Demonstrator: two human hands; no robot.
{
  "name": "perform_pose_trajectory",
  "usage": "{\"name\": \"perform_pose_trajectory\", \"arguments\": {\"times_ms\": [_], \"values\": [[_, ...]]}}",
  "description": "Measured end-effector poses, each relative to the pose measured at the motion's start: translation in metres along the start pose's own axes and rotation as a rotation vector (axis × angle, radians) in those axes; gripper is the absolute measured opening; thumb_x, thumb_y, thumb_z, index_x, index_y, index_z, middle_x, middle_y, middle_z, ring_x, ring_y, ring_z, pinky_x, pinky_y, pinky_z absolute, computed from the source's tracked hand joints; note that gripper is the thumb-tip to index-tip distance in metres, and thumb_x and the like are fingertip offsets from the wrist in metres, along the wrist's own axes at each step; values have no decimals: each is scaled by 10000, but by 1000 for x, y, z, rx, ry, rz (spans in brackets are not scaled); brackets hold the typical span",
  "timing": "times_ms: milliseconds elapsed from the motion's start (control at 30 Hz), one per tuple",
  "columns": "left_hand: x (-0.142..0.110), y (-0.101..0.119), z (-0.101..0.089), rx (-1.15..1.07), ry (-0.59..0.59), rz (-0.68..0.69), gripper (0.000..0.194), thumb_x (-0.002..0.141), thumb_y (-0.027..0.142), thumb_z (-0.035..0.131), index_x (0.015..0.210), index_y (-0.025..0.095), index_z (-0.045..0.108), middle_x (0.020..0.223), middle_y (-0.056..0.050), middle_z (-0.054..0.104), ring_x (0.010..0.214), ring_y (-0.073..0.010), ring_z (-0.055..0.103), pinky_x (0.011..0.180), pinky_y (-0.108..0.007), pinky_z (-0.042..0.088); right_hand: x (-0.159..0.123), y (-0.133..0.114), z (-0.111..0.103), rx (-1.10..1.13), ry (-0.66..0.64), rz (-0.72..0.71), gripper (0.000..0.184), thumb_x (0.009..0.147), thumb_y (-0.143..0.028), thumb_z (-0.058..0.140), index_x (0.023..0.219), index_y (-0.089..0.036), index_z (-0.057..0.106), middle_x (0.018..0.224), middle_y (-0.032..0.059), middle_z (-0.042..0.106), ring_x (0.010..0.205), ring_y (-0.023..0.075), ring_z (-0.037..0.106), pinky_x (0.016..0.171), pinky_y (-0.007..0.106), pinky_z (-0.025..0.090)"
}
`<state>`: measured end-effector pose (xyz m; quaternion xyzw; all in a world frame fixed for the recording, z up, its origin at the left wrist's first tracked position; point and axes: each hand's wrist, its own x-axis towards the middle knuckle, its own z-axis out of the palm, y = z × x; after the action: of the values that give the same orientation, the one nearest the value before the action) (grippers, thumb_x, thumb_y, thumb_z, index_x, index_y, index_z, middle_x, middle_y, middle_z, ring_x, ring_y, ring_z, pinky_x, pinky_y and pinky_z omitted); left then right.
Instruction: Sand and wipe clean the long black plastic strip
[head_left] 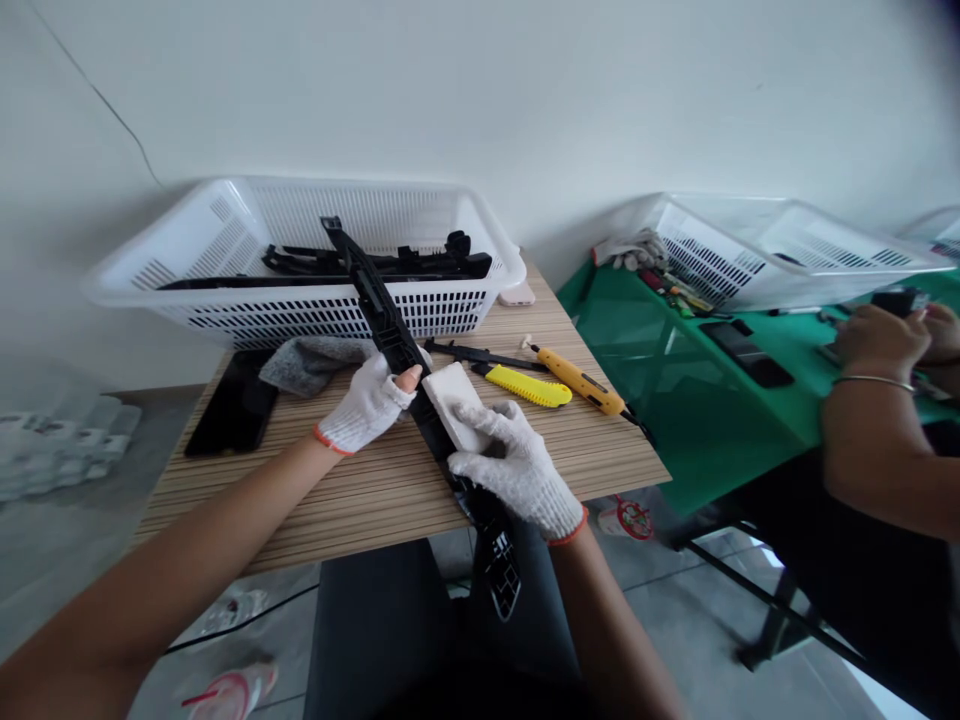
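Head view — I have the left grip clamped round the black strip, the right grip holding a white block at its edge, just beside; seemingly rubbing — the next stroke needs steady bracing.

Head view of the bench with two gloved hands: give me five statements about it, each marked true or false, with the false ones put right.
1. The left hand grips a long black strip. True.
2. The right hand holds the yellow knife. False: it holds a white block against the strip; the yellow knife lies on the wooden table.
3. The white basket behind the hands has black parts in it. True.
4. The black phone lies on the right of the grey cloth as pictured. False: the black phone is on the left of the grey cloth.
5. The neighbouring table has a green top. True.
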<state>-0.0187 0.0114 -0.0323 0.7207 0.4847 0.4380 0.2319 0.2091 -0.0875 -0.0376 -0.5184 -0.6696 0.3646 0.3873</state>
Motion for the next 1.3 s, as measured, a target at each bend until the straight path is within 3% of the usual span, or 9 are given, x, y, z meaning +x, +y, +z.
{"name": "perform_pose_trajectory", "arguments": {"times_ms": [167,333,467,600,800,967,1200,1300], "values": [[2,-6,-3,27,-35,23,517,937,709,565,971,227,750,954,-73,801,939,-288,754,903,-436,632,-6,-2,-3,4,4,12,617,745,-375,947,1333,-424,766,1175,31,636,1096,245,686,981,446,610],[4,-12,-7,43,-99,56,333,1023,503,668,1114,187,723,1105,-71,757,1007,-229,728,959,-465,619,-28,5,-15,-41,-22,-8,585,758,-355,937,1316,-424,777,1182,36,643,1111,246,698,946,410,613],[4,-13,-7,39,-104,65,322,1022,472,682,1132,171,710,1107,-67,746,1000,-230,727,932,-459,628,-32,5,-16,-93,-21,16,590,754,-360,937,1315,-441,774,1182,34,654,1087,251,714,921,417,621],[1,-8,-5,42,-78,58,382,1006,562,641,1018,189,719,974,-57,762,899,-225,730,867,-424,629,-20,0,-7,-74,2,28,597,786,-425,914,1360,-430,750,1200,45,662,1066,253,713,924,435,628],[0,-2,-2,53,-9,30,431,886,653,566,853,245,700,861,-85,790,848,-306,742,820,-434,633,-5,-6,0,-20,-2,49,605,796,-448,899,1379,-413,742,1209,57,654,1126,283,695,1014,515,590],[0,2,1,53,-44,3,393,852,626,574,744,258,656,731,-75,752,710,-281,707,714,-425,632,-18,-1,-3,-4,12,19,581,804,-439,885,1368,-431,747,1192,51,647,1094,264,697,941,461,609],[0,9,-2,51,-101,-19,332,860,570,571,705,279,614,709,-58,715,699,-263,679,692,-405,600,-44,9,-24,-95,14,29,528,783,-385,867,1305,-387,789,1160,59,680,1039,265,709,884,423,617],[0,8,-4,55,-126,-26,305,887,509,594,705,265,612,709,-50,694,703,-242,661,689,-387,586,-46,11,-32,-6,49,56,560,897,-489,756,1425,-307,707,1137,92,725,993,272,714,834,409,630]]}}
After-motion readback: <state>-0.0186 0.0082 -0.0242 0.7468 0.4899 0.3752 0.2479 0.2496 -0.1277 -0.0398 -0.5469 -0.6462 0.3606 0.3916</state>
